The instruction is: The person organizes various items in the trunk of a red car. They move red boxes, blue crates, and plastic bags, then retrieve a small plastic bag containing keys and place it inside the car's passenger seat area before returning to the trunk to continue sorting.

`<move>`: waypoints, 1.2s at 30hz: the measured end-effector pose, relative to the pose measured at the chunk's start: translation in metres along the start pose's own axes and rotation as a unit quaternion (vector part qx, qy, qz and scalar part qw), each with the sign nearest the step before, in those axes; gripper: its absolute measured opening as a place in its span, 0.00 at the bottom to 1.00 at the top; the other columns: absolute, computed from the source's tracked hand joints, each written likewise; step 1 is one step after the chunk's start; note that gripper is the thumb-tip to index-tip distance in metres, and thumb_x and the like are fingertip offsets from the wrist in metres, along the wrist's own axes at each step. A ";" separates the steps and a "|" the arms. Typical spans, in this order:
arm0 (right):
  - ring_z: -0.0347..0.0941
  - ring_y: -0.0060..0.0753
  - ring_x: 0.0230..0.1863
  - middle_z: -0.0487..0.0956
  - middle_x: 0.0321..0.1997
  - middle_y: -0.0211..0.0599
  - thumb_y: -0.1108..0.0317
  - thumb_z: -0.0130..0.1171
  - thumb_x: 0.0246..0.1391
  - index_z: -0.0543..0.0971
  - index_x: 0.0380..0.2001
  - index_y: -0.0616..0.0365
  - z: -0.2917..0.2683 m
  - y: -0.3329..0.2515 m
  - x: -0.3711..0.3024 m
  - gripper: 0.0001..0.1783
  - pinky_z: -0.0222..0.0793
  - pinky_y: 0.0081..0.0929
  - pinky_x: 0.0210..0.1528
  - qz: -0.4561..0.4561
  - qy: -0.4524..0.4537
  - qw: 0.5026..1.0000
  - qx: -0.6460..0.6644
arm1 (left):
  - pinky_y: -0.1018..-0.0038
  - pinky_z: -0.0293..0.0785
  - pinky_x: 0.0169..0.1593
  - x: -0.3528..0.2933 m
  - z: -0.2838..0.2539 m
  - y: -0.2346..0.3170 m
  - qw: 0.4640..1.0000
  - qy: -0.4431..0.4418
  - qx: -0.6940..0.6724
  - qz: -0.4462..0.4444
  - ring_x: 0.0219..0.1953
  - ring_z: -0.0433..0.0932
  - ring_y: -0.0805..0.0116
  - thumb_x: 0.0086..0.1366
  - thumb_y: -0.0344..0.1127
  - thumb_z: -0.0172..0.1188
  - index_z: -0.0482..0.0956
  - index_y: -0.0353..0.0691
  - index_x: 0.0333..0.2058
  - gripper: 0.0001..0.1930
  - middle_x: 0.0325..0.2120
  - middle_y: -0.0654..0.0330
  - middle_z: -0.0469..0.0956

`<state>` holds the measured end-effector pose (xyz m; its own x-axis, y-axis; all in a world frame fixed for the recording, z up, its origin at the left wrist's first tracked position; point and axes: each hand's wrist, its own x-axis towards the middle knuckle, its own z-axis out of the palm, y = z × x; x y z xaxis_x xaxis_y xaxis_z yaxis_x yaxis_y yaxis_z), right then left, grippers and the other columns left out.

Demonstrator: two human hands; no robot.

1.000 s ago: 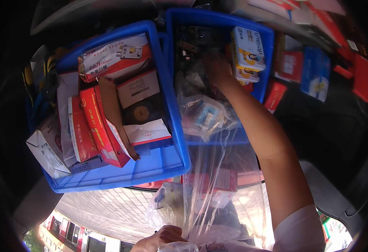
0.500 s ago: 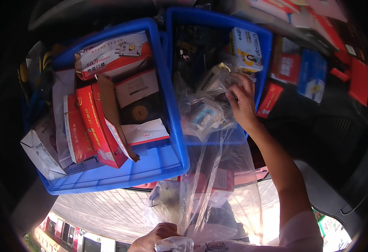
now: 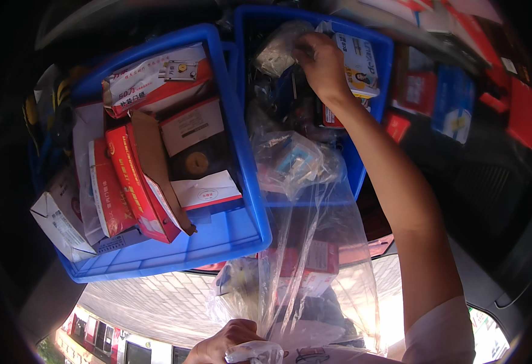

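Near the lower edge, my left hand (image 3: 226, 341) is closed on the gathered end of a long clear plastic bag (image 3: 317, 230). The bag stretches up and away from it, and its far part, with small packed items (image 3: 299, 159) in it, rests against the right blue bin (image 3: 354, 182). My right hand (image 3: 323, 64) reaches into the far part of that bin. Its fingers are curled at the edge of a small clear plastic packet (image 3: 281, 48) with pale contents; the fingertips are partly hidden. Beside this hand stands a white and yellow box (image 3: 358, 60).
A left blue bin (image 3: 257, 236) holds several boxes, among them a red carton (image 3: 135, 182) and a white and red lock box (image 3: 160, 79). More red and blue boxes (image 3: 451, 103) lie at the right. A bagged item (image 3: 239, 285) hangs below the bins' edge.
My right hand has moved away from me and to the left, deeper into the right bin, and the small packet has moved with it. My left hand keeps its hold on the long bag.
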<state>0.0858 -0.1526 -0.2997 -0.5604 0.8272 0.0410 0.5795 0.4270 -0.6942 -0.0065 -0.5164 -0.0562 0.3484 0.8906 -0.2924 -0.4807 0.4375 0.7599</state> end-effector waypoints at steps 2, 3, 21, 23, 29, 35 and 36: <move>0.74 0.38 0.42 0.77 0.37 0.41 0.78 0.58 0.46 0.75 0.36 0.62 0.007 -0.005 -0.007 0.11 0.68 0.27 0.43 0.006 0.065 0.992 0.105 | 0.69 0.63 0.30 -0.001 0.001 -0.001 1.000 0.006 -0.003 -0.006 0.25 0.70 0.60 0.50 0.40 0.60 0.71 0.35 0.30 0.15 0.28 0.53 0.74; 0.74 0.35 0.43 0.77 0.38 0.39 0.79 0.57 0.46 0.75 0.37 0.62 0.007 -0.007 -0.010 0.11 0.68 0.26 0.42 -0.004 0.076 0.990 0.116 | 0.69 0.63 0.30 -0.002 0.003 -0.002 1.000 0.010 -0.006 -0.009 0.26 0.70 0.60 0.50 0.40 0.60 0.72 0.35 0.30 0.15 0.28 0.53 0.74; 0.60 0.48 0.60 0.64 0.57 0.52 0.80 0.51 0.50 0.69 0.50 0.60 -0.269 -0.236 -0.252 0.21 0.59 0.37 0.59 0.132 -0.525 0.695 0.473 | 0.71 0.70 0.38 -0.037 0.102 0.008 0.962 0.231 -0.026 -0.141 0.36 0.74 0.65 0.50 0.31 0.62 0.74 0.32 0.37 0.15 0.34 0.56 0.76; 0.51 0.53 0.64 0.57 0.62 0.51 0.80 0.50 0.48 0.66 0.54 0.59 -0.269 -0.253 -0.267 0.26 0.52 0.41 0.63 0.137 -0.429 0.855 0.256 | 0.71 0.70 0.39 -0.030 0.122 0.009 0.947 0.299 -0.034 -0.110 0.37 0.75 0.65 0.50 0.30 0.63 0.74 0.31 0.37 0.15 0.34 0.56 0.76; 0.50 0.49 0.65 0.55 0.64 0.49 0.78 0.52 0.49 0.62 0.57 0.60 -0.256 -0.242 -0.309 0.29 0.51 0.39 0.62 0.196 -0.288 0.905 0.243 | 0.74 0.70 0.37 -0.013 0.150 0.027 0.923 0.384 0.004 -0.017 0.32 0.76 0.67 0.52 0.31 0.63 0.76 0.34 0.33 0.10 0.31 0.57 0.77; 0.60 0.42 0.60 0.63 0.59 0.44 0.67 0.55 0.53 0.63 0.55 0.57 -0.243 -0.279 -0.318 0.26 0.52 0.39 0.63 0.406 -0.037 0.494 0.768 | 0.70 0.63 0.24 -0.002 0.134 0.050 0.917 0.090 0.385 0.053 0.18 0.68 0.58 0.38 0.35 0.67 0.76 0.37 0.32 0.19 0.26 0.60 0.76; 0.61 0.40 0.60 0.66 0.58 0.44 0.65 0.51 0.56 0.64 0.54 0.55 -0.240 -0.270 -0.319 0.23 0.54 0.39 0.62 0.491 0.004 0.400 0.774 | 0.70 0.63 0.24 0.002 0.136 0.056 0.906 0.065 0.411 0.079 0.18 0.68 0.58 0.38 0.34 0.66 0.76 0.37 0.33 0.19 0.26 0.60 0.76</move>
<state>0.2497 -0.4440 0.0471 -0.5065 0.3228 -0.7995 -0.5469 -0.8371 0.0085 0.0769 -0.5073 0.0650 0.2042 0.9644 -0.1680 0.2641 0.1110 0.9581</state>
